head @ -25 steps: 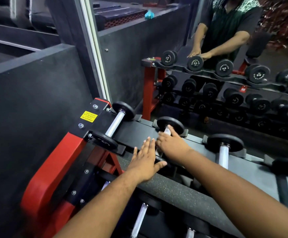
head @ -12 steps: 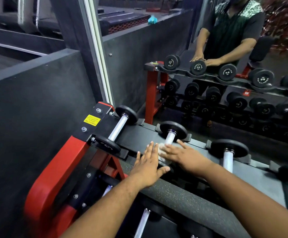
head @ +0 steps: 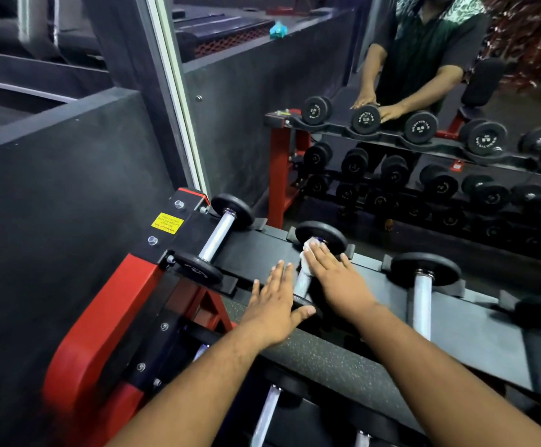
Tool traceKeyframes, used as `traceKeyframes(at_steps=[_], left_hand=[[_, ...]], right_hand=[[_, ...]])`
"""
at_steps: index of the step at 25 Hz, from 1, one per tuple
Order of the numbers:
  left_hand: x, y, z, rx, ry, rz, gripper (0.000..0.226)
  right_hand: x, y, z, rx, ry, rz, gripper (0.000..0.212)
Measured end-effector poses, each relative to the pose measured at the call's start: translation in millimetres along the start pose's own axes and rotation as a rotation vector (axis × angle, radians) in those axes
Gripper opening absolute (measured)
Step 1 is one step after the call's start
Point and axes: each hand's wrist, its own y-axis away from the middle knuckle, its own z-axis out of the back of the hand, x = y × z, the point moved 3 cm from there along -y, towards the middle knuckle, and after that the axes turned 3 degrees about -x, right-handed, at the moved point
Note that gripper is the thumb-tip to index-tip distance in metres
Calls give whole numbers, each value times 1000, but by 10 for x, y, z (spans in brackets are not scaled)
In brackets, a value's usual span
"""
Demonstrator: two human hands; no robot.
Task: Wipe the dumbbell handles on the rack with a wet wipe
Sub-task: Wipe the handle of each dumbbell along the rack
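While the right hand (head: 336, 279) lies palm down along the handle of the second dumbbell (head: 304, 279) on the top shelf, its straight fingers press a crumpled white wet wipe (head: 307, 253) against the far end of the bar, just short of the far weight plate (head: 322, 235). Whether the thumb curls under the bar cannot be told, as the hand hides it. The left hand (head: 277, 304) rests flat just to the left of the same handle, fingers spread and straight on the black shelf of the rack (head: 256, 253), the thumb reaching across the near plate of that dumbbell; it holds nothing. Both forearms come in from the lower edge, the right one crossing above the speckled front lip of the shelf.

To the left, the first dumbbell (head: 217, 240) lies well apart from the left hand, its chrome handle bare, with the rack's red end frame (head: 107, 317) and a yellow label (head: 166, 223) beyond it. To the right, the third dumbbell (head: 420, 291) sits near the right wrist, with flat shelf between them. A dark wall closes the left side. Behind the rack a mirror (head: 391, 156) shows the person bent over the dumbbells.
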Motion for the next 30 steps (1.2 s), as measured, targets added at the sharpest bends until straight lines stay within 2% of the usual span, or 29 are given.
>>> traceKeyframes(at_steps=[1,4,7,8,10,12,13,14,16,18,20,21,24,25,28,30], left_hand=[[-6,2,3,7,7,2,96],[0,-4,-7,-15,25,-2,96],[1,-11,-15,8,25,-3,97],[2,-8,-14,11,16,2,97],[5,-5,6,19,4,8,96],[12,-15,0,15,14,7,96],[14,-12,-10,9,18,4,96],[14,-9,-13,5,16,-2,96],[13,-12,-2,11,12,-3,95],[-5,-1,2,22,-4,3,95],[-16,12,7,23,-4,10,95],[-11,7,2,21,6,8,95],[19,-19,0,4,7,-4,94],[9,-24,2,9,6,-6,95],[-24,2,10,9,-17,0,95],[-35,-7,24,18,-14,8,95]], right_hand=[[78,10,3,23,-50,9,72],[202,224,-6,102,-14,205,65],[50,124,-95,-26,-44,62,72],[78,66,-94,-77,-179,-21,75],[191,11,-118,-118,-650,-202,73],[295,174,-197,-65,-1159,-369,63],[342,278,-222,-16,-1331,-428,55],[372,328,-235,25,-1403,-459,48],[333,179,-230,4,-1380,-490,42],[259,-52,-132,-59,-1369,-597,50],[270,-106,-105,-55,-1401,-607,54],[319,8,-73,-29,-1399,-585,50],[425,370,-185,182,-1437,-526,38],[406,316,-153,178,-1468,-550,31],[288,-96,68,-57,-1627,-800,18],[212,-357,79,-167,-1874,-947,18]])
